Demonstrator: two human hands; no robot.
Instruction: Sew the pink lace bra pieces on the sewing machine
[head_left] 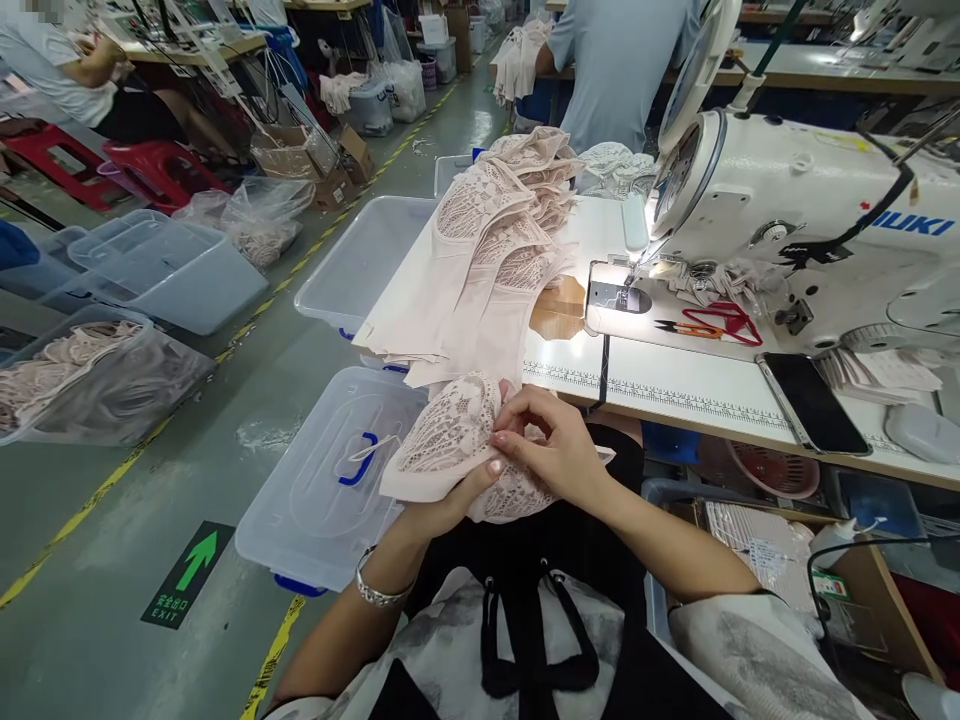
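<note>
You hold a lace bra (439, 445) in both hands, above your lap, just off the near edge of the white table (562, 352). Your left hand (450, 500), with a silver bracelet (379, 590) at the wrist, is partly closed around the lower edge of the bra, the thumb lying on top and the fingers hidden beneath the cloth. Your right hand (551, 435) is mostly closed, its thumb and index finger brought together at the middle of the bra, between the two cups; you cannot tell from here whether a thread or only the cloth is pinched there.

Just beyond your hands, a pile of similar bras (495, 235) lies on the table, its bands reaching to the near edge. To the right of the pile stands the sewing machine (780, 190), its lamp shining on the needle area. In front of it lie orange-handled snips (686, 329) and red-handled scissors (742, 325), close together, and a dark phone (816, 400) rests nearer the table edge. On your left, a clear lidded bin (300, 540) sits beside the table. Across from you, a person in a light blue shirt (626, 80) faces away.
</note>
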